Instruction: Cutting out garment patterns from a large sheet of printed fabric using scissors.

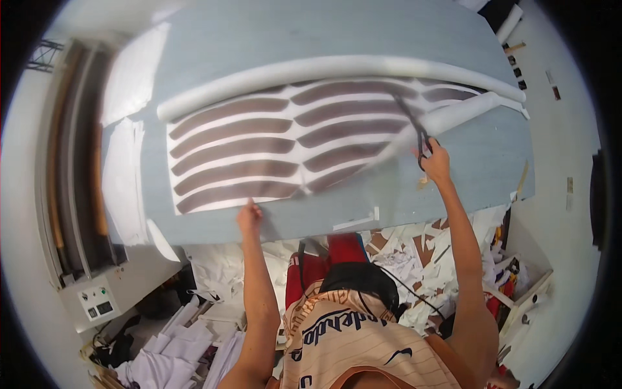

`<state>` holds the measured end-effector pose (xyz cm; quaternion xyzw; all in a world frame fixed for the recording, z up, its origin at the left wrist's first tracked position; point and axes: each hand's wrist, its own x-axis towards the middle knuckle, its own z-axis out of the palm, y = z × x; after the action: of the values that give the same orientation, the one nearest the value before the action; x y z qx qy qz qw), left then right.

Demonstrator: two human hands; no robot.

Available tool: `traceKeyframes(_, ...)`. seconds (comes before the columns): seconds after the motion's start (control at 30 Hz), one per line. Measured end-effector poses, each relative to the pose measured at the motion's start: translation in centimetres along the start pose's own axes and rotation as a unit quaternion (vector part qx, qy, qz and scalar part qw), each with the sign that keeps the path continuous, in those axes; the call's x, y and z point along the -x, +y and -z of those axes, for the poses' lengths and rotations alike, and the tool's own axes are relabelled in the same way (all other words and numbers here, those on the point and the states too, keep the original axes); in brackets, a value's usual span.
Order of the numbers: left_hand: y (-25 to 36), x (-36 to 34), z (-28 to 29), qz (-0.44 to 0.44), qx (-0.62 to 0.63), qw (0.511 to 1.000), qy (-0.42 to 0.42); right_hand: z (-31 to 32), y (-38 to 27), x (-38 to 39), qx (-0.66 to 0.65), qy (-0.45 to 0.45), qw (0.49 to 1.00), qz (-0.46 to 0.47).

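A white sheet (297,151) printed with rows of curved dark brown bands lies across the table. My left hand (249,218) is at its near edge, fingers closed on the sheet's margin. In my right hand (437,162) is a pair of black-handled scissors (422,137), held by the handles. Their blades reach away and to the left over the printed bands, somewhat blurred. Along the far side the sheet runs up to a long white roll (324,67). On the right a pale strip of the sheet (447,120) is folded over, slanting past the scissors.
The blue-grey table (311,32) carries white paper pieces (123,175) at its left end and a small white strip (356,219) near its front edge. Below lie heaps of white and brown scraps (421,259). A machine with long rollers (78,168) stands left.
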<state>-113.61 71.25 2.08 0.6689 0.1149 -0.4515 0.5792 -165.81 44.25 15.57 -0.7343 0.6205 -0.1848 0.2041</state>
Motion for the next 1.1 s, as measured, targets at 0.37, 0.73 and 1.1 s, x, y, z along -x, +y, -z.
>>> traceKeyframes(0.37,-2.1,-1.3,2.1,0.030,0.037,0.996,-0.075,-3.7,-0.5,-5.3,0.106,-0.200,0.964,0.142)
traceKeyframes(0.73,-1.1,2.2,0.0,0.023,-0.031,0.996,-0.082,-1.0,9.9,8.0,0.149,0.132,0.953,-0.229)
traceKeyframes(1.1,-1.6,1.4,0.2,0.031,-0.020,0.998,-0.057,-2.5,19.5,7.0,0.015,0.451,0.766,-0.459)
